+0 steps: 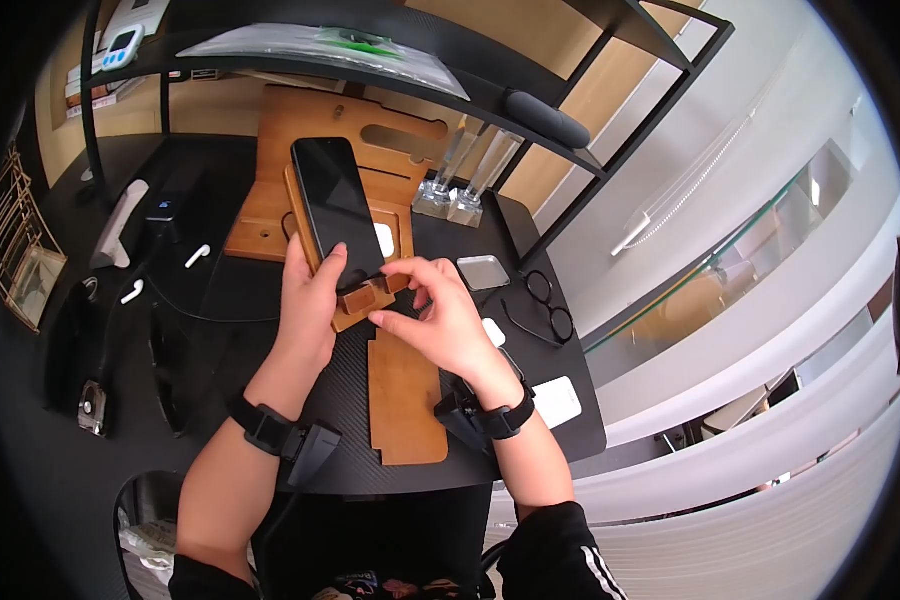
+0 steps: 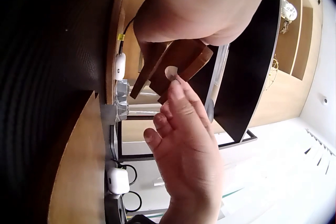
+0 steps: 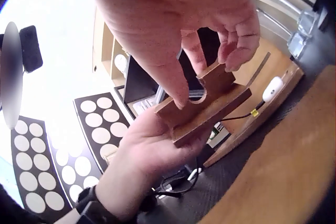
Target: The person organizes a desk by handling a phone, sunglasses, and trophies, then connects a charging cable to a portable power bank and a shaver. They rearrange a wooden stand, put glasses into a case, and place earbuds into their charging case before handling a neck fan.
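A black smartphone (image 1: 338, 205) leans on a wooden phone stand (image 1: 362, 298), its lower end at the stand's ledge. My left hand (image 1: 312, 300) holds the two together, thumb along the phone's edge and the other fingers hidden behind the wood. At the ledge, my right hand (image 1: 438, 318) grips with thumb and fingertips. Seen from the right wrist, the wooden ledge (image 3: 210, 109) has a rounded notch, with the right thumb (image 3: 181, 95) beside it. The left wrist view shows the right hand (image 2: 189, 140) with its fingertips at that notch.
Behind stands a larger wooden organizer panel (image 1: 315, 125). A flat wooden board (image 1: 407, 400) lies nearer me. To the right are glasses (image 1: 550, 305), a small tray (image 1: 483, 271) and a white card-like item (image 1: 556, 402). White earbuds (image 1: 198, 256) lie left; clear crystal pieces (image 1: 465, 205) stand behind.
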Motion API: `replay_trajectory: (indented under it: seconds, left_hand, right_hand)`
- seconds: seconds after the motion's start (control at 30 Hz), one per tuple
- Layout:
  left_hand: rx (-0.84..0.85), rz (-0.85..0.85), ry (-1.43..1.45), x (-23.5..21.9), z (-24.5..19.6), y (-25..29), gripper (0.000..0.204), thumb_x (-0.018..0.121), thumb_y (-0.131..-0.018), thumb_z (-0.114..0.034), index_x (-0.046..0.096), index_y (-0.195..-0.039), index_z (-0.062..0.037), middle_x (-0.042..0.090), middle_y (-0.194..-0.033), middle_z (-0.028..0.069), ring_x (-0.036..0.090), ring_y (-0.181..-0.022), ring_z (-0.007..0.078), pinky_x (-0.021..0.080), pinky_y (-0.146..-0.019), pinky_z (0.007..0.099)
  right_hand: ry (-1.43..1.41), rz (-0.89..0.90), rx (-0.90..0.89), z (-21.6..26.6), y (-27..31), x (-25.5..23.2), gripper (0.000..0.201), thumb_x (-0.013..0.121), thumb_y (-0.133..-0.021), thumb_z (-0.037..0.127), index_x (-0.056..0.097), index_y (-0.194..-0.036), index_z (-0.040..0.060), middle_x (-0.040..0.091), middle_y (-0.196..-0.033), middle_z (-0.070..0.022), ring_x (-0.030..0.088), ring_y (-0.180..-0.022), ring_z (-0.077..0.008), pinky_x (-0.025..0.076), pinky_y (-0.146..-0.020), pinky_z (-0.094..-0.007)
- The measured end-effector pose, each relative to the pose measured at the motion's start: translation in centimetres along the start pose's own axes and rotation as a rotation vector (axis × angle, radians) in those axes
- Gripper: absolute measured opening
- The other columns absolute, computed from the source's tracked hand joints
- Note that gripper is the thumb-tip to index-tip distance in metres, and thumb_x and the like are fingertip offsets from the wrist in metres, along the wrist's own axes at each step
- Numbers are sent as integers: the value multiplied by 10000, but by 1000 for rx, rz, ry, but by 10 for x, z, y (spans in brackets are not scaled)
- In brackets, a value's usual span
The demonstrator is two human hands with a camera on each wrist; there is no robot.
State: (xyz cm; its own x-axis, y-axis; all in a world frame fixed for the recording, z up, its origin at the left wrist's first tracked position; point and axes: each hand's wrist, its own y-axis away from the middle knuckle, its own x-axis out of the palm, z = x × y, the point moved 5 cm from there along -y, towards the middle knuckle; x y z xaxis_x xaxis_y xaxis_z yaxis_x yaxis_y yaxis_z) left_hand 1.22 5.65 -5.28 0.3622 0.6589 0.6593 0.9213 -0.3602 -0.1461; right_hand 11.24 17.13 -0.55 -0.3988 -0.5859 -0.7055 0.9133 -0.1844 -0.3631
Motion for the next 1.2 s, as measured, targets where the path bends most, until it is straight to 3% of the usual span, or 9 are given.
replay_trajectory:
  seconds: [0.17,0.23,0.37,0.43,0.73,0.97,1.03,1.1,1.2]
  left_hand:
    - [-74,18,-66,4,6,6,246,523,-931,-61,487,-1174,-52,597,-1067,31,581,-958,117,468,-838,275]
    - [-79,40,-111,6,9,6,241,528,-932,-67,493,-1170,-52,597,-1069,28,577,-964,115,461,-843,271]
    - [5,55,-190,7,8,5,244,536,-931,-71,496,-1170,-55,597,-1071,28,572,-970,112,455,-846,262]
    - [31,57,-213,5,6,3,252,537,-930,-69,492,-1177,-55,596,-1075,30,574,-970,112,461,-844,263]
    - [-217,19,85,5,11,8,313,499,-940,-64,427,-1245,-72,563,-1141,76,595,-1020,189,535,-852,367]
    - [-312,27,208,9,11,13,308,501,-945,-92,431,-1244,-73,566,-1131,78,596,-1044,212,537,-865,390]
    - [-430,42,309,12,16,16,298,510,-946,-119,438,-1233,-80,571,-1132,81,599,-1047,222,538,-867,395]
    - [-460,58,334,10,21,17,285,513,-947,-134,444,-1220,-90,575,-1126,81,603,-1038,226,536,-865,394]
    - [-467,70,293,9,25,17,190,516,-955,-168,494,-1130,-98,604,-1088,73,618,-1007,228,544,-843,401]
  right_hand:
    - [121,-89,-107,-8,2,-3,340,787,-678,94,673,-999,100,446,-865,-47,470,-742,-168,451,-638,-254]
    - [38,-60,-84,-10,2,-3,282,760,-675,61,659,-938,77,499,-922,-95,539,-890,-284,472,-781,-345]
    - [65,-83,-128,-7,3,-11,247,744,-694,52,657,-925,65,552,-914,-79,552,-893,-283,479,-766,-348]
    - [62,-149,-206,-2,2,-19,239,738,-744,56,657,-969,43,604,-936,-65,602,-837,-204,492,-666,-277]
    - [-116,-376,40,-52,-11,-82,221,719,-796,132,637,-947,-9,666,-792,-85,626,-727,-136,501,-673,-271]
    - [354,-182,333,-89,7,-151,252,731,-768,187,656,-923,3,676,-781,-125,665,-738,-226,509,-684,-321]
    - [436,-95,417,-94,21,-165,237,729,-765,179,664,-909,2,679,-777,-111,661,-729,-213,501,-670,-321]
    - [381,130,529,-115,38,-167,226,717,-798,146,649,-949,-7,661,-757,-45,617,-694,-106,478,-592,-247]
    - [279,195,629,-118,58,-170,222,729,-767,119,665,-945,2,670,-758,-50,626,-713,-117,483,-620,-261]
